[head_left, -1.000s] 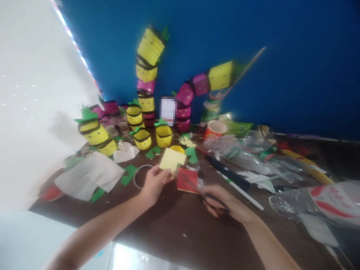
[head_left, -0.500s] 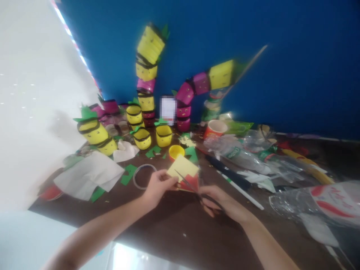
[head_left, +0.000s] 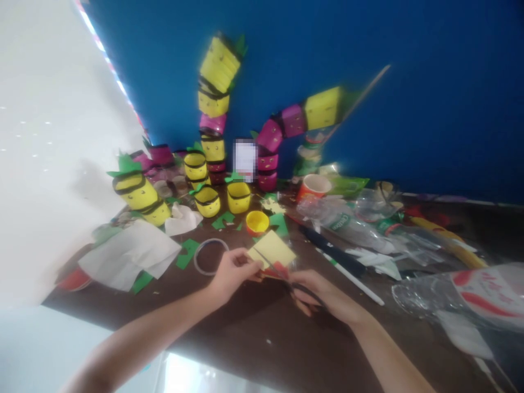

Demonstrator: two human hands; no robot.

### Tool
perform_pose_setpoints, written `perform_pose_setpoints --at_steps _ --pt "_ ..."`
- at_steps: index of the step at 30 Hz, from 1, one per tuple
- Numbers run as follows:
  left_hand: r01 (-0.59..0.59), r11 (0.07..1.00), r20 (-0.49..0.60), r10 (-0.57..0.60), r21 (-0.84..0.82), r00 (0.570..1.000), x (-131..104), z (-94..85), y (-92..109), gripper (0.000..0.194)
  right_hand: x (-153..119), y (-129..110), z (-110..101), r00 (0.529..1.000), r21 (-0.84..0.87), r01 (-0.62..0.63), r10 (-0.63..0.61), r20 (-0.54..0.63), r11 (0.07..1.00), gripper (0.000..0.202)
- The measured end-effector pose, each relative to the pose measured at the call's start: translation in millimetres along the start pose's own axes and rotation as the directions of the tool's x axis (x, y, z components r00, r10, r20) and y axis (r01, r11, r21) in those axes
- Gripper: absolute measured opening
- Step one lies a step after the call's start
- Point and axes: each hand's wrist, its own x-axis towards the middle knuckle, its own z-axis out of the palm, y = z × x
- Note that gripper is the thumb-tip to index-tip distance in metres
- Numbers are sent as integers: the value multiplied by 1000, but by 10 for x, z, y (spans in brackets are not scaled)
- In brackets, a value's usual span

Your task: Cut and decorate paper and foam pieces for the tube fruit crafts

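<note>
Scissors with black handles and a pale yellow paper square between two hands.
The right hand is curled round the scissors' handles; the left hand pinches the paper's near-left corner. The blades lie across the paper's near side, though whether they bite is unclear. A flat red piece shows partly beneath it. Just left of the left hand lies a grey ring; beyond both hands stand a small round yellow cup and, farther, a black-banded yellow cup.
</note>
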Motion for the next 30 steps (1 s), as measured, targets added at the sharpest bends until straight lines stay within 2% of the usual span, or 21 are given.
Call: perform_pose_setpoints --at_steps 8,30 --pt "-3 1000 13 3 3 1000 5 -12 -7 31 10 40 -8 1000 54 20 -21 12 998 35" --pt "0 1000 -16 0 12 1000 1 -5 -9 36 9 7 12 1000 -23 -4 4 -20 1000 37"
